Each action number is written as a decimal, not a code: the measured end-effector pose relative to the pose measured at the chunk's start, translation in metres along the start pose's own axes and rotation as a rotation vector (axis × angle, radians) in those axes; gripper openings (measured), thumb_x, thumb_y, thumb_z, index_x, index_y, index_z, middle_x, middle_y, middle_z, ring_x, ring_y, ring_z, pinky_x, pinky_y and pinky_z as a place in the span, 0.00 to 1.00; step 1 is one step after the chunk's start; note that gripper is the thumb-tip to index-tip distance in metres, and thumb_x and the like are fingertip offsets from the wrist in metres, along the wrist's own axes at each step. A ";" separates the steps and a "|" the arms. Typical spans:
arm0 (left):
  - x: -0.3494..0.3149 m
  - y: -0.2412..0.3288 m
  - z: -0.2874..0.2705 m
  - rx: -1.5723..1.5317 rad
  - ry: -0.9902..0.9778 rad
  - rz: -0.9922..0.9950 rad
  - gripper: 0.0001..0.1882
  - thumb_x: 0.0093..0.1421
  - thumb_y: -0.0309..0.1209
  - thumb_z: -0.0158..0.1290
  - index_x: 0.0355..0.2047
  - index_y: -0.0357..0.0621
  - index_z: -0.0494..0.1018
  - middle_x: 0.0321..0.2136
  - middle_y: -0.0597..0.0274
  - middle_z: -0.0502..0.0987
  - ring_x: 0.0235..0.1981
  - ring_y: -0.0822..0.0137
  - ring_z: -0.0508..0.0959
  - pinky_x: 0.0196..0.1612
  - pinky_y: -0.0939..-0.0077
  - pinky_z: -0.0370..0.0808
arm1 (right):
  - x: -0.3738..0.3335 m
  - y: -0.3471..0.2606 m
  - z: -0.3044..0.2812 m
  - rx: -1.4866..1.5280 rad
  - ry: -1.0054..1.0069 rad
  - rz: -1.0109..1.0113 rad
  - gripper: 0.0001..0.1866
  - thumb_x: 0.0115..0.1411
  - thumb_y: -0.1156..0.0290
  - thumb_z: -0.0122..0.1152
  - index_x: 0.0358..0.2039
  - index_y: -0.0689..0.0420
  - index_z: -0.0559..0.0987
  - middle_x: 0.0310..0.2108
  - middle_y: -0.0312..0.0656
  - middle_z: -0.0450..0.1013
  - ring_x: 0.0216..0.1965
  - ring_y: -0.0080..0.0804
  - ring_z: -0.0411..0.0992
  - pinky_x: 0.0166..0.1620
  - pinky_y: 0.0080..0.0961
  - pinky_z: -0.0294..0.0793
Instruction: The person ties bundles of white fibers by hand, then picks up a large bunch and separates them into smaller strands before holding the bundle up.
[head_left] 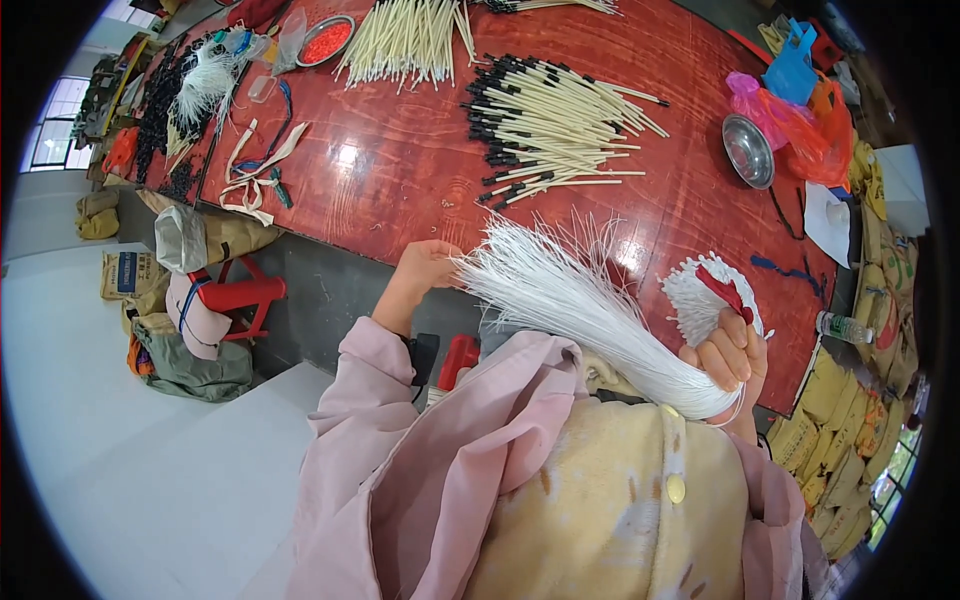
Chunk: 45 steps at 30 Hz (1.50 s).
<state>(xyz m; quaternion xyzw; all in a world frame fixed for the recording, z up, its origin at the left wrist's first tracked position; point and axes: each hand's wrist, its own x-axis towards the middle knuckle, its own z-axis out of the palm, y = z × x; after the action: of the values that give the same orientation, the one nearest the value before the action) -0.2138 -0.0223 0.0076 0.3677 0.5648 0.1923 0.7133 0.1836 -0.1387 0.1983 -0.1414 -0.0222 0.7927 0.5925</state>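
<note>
A thick bundle of white strings (590, 300) stretches across the front of my body, over the near edge of the red table. My right hand (728, 355) is closed around it at the right, where the strings bend back on themselves. Above that fist, a fan of knobbed white ends (690, 295) sticks up, with a red cloth strip (728, 290) across it. At the bundle's loose left end, the fingers of my left hand (425, 272) are pinched together on the outermost strings. The fingertips there are partly hidden.
Cream sticks with black ends (560, 125) lie heaped on the red table (400, 190), beyond the bundle. A metal bowl (748, 150) and plastic bags (800, 120) are at the right. Cloth strips (262, 170) lie at the left, near a red stool (245, 292).
</note>
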 end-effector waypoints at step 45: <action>-0.022 -0.028 -0.013 -0.862 0.012 0.031 0.05 0.63 0.30 0.53 0.36 0.41 0.72 0.19 0.74 0.64 0.14 0.84 0.57 0.13 0.89 0.51 | 0.004 -0.002 -0.001 -0.020 -0.004 -0.004 0.09 0.67 0.65 0.44 0.29 0.50 0.61 0.14 0.27 0.61 0.15 0.19 0.60 0.41 0.26 0.60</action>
<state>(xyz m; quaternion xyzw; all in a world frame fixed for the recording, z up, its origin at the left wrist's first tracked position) -0.2361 -0.0520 -0.0002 0.0435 0.4312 0.4236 0.7954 0.1849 -0.1344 0.1968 -0.1457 -0.0317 0.7917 0.5924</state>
